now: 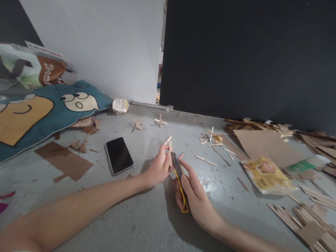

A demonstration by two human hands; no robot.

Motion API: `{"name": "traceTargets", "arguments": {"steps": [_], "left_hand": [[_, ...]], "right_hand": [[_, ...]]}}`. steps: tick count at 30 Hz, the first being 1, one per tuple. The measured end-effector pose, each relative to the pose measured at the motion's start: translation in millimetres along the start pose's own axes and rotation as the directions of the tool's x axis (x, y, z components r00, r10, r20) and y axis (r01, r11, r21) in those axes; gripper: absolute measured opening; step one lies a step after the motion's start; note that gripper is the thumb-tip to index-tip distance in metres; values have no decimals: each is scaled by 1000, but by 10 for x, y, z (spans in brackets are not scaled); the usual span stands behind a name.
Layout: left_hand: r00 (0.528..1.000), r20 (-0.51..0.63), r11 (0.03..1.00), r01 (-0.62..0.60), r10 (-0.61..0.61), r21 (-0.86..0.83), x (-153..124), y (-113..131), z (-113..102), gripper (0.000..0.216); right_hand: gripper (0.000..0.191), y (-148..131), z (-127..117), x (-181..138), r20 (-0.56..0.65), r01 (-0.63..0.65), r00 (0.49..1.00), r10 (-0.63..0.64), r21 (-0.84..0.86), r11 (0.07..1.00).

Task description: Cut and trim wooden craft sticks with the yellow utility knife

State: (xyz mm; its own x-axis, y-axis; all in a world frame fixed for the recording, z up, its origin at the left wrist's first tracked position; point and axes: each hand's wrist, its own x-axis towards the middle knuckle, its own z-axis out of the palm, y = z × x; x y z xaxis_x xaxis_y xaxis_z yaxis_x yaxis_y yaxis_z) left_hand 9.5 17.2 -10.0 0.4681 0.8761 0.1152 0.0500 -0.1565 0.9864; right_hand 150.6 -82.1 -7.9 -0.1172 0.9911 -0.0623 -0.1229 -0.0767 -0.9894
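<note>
My left hand [159,167] is closed around a small wooden craft stick [170,148], which points upward from the fingers. Another pale stick [168,140] shows just behind the fingertips; whether it is held too, I cannot tell. A yellow and dark utility knife [179,178] is gripped in my right hand [195,196], its front end against or very close to the stick. A bit of pink and white [181,156] shows beside the knife's tip, too small to name. The fingers of both hands partly hide where knife and stick meet.
A black phone [119,155] lies left of my hands, near brown cardboard [64,159] and a blue cushion [52,112]. Crossed sticks [160,121] stand farther back. To the right are loose sticks [206,160], a yellow tissue pack [268,175] and a stick bundle [307,224].
</note>
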Motion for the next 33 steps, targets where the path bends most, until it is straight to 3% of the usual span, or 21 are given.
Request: {"name": "traceTargets", "arguments": {"steps": [9,17,33], "left_hand": [[1000,-1,1000,-5,5,-6,2,-14,-4,40],[999,-32,1000,-20,20,1,0,-1,5,35],[995,-93,996,-31,39,81,15,-9,-9,38]], "right_hand": [[73,-75,-17,32,48,-67,997,58,202,977],[78,-97,-47,58,104,-150,988,117,401,904],[61,-161,-113,93,168,-224,973,159,501,836]]}}
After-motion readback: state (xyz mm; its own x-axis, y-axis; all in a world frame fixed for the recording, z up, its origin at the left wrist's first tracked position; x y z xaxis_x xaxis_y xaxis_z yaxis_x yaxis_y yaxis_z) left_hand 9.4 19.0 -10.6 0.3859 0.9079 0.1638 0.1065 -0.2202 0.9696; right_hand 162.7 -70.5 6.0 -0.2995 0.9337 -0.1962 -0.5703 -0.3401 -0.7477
